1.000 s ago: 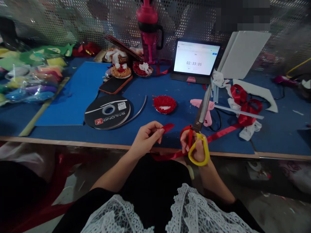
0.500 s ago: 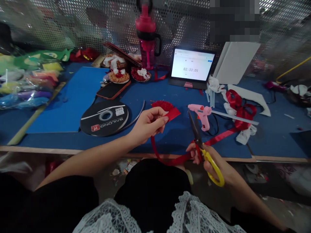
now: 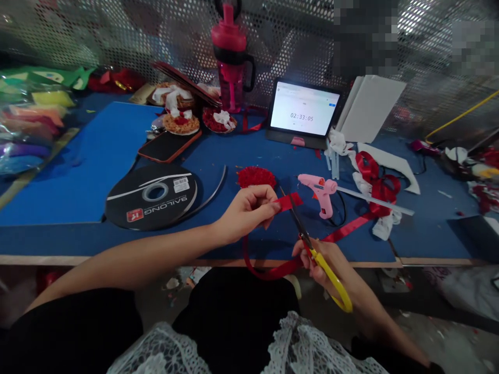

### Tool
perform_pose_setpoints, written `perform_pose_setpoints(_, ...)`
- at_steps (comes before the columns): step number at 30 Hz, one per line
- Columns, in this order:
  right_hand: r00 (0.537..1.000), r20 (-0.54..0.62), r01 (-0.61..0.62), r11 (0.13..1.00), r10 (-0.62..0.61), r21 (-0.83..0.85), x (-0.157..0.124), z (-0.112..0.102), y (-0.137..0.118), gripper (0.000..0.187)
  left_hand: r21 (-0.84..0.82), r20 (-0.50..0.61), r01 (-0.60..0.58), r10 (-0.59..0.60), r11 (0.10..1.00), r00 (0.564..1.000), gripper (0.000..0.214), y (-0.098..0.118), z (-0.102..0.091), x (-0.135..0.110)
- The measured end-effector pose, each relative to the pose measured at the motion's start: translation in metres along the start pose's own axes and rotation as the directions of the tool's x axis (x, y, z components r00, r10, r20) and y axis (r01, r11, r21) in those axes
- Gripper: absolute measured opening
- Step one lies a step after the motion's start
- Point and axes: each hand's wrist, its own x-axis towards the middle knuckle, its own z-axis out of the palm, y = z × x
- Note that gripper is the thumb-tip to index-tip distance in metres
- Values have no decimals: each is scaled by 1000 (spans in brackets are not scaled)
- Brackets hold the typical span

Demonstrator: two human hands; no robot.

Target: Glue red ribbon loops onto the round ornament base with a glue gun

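Ribbon (image 3: 278, 272) in red, one length, its end pinched between thumb and forefinger of the left hand (image 3: 251, 214), other fingers curled in behind; looping down over the edge of the table (image 3: 212, 208), past the right hand (image 3: 334, 255) and on to a red coil (image 3: 384, 193) at the right. Scissors (image 3: 320, 261), one pair, held in the right hand, fingers curled about the handles; exact seating of the thumb impossible to tell. Blades apparently a little parted, crossing the ribbon close to the left fingertips.

Main risk, by judgement: a nicked fingertip, from blades so near the pinch. Also a slanted or ragged edge, from slack or twist in the ribbon, or a cut in the wrong spot, from the hanging loop straying between the blades.

By count: one fuzzy red piece (image 3: 255, 176) just beyond the left hand, partly hidden by it; one pink glue gun (image 3: 319, 189), with one long glue stick (image 3: 374, 200) behind it; one black reel (image 3: 171, 200), one phone (image 3: 169, 146), one tablet (image 3: 302, 109), one bottle (image 3: 229, 57). Near the bottle, one more red piece with white on top (image 3: 212, 122).
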Motion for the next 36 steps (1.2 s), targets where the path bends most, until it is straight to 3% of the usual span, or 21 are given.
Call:
perform_pose_setpoints(5,998,11,-62,998,62,10,4,1,4,77,65,43,-16,13,998,999,21,-2,-2,-3)
perform_pose_setpoints(10,993,20,-117,990,115,83,5,1,1,71,116,-16,-19,21,993,1000,21,-2,-4,-2)
perform_pose_setpoints(15,984,74,-166,982,160,92,10,-1,0,57,66,-24,-26,27,997,999,21,-7,-7,-1)
perform_pose_setpoints(24,979,115,-175,982,166,73,12,-6,-1,65,-16,-53,12,-12,1000,999,28,-11,-9,3)
perform_pose_setpoints(36,973,82,-226,966,217,127,18,-1,1,55,-25,-62,22,-23,999,998,30,-14,-10,4)
